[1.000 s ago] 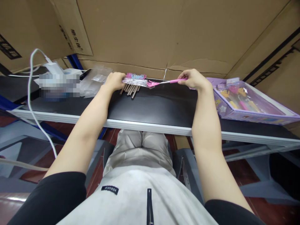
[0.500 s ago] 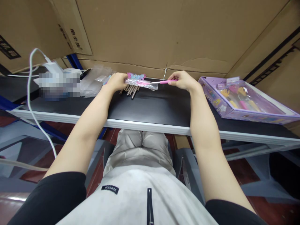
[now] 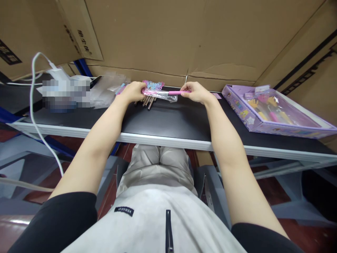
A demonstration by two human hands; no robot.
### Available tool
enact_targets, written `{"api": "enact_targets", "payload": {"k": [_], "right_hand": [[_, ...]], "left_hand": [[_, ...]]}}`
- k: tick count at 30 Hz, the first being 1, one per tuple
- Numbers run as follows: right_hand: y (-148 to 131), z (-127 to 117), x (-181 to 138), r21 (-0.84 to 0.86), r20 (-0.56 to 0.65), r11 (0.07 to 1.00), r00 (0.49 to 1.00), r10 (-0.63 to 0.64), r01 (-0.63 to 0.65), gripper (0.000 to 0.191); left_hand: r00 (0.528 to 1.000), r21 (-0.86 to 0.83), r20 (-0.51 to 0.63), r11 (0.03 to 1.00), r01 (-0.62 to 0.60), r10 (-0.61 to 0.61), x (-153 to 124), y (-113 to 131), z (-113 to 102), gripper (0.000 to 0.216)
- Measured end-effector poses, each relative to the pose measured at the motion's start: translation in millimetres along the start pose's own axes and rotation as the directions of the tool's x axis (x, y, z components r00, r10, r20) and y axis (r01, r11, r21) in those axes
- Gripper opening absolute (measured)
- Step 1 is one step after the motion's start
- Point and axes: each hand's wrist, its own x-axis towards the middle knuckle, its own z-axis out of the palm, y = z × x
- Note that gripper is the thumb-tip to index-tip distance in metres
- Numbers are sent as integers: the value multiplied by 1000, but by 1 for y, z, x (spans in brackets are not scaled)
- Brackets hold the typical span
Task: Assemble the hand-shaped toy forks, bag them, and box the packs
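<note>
My left hand (image 3: 134, 92) is closed on the end of a clear plastic sleeve (image 3: 172, 98), above the left part of the black tabletop. Inside the sleeve lies the front part of a back scratcher (image 3: 175, 93) with a pink handle. The fingertips of my right hand (image 3: 196, 92) pinch the handle's outer end, just right of the sleeve's mouth. Beneath and behind the sleeve, several more back scratchers (image 3: 151, 102) lie side by side, with metal rods and pink and blue claw-like heads. My left fingers partly hide the scratcher's head.
A heap of clear plastic sleeves (image 3: 105, 91) lies left of my left hand, beside a blurred-out object and a white cable (image 3: 33, 95). On the right stands a purple display box (image 3: 244, 109) with hand-shaped scratchers inside. Cardboard (image 3: 163, 38) walls the table's back; a metal edge (image 3: 163, 141) runs along its front.
My right hand has moved left, pushing the pink handle into the sleeve; the bare rod between them no longer shows. A small pink piece is now visible behind my right wrist. My left hand stays put.
</note>
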Motion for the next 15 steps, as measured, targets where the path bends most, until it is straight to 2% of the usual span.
{"api": "enact_targets", "payload": {"k": [6, 15], "right_hand": [[-5, 2, 0, 51, 0, 999, 1000, -7, 7, 23], [-8, 17, 1, 192, 16, 980, 999, -50, 46, 27]], "left_hand": [[1000, 42, 21, 999, -22, 21, 0, 2, -1, 26], [998, 80, -8, 995, -68, 69, 0, 10, 2, 18]]}}
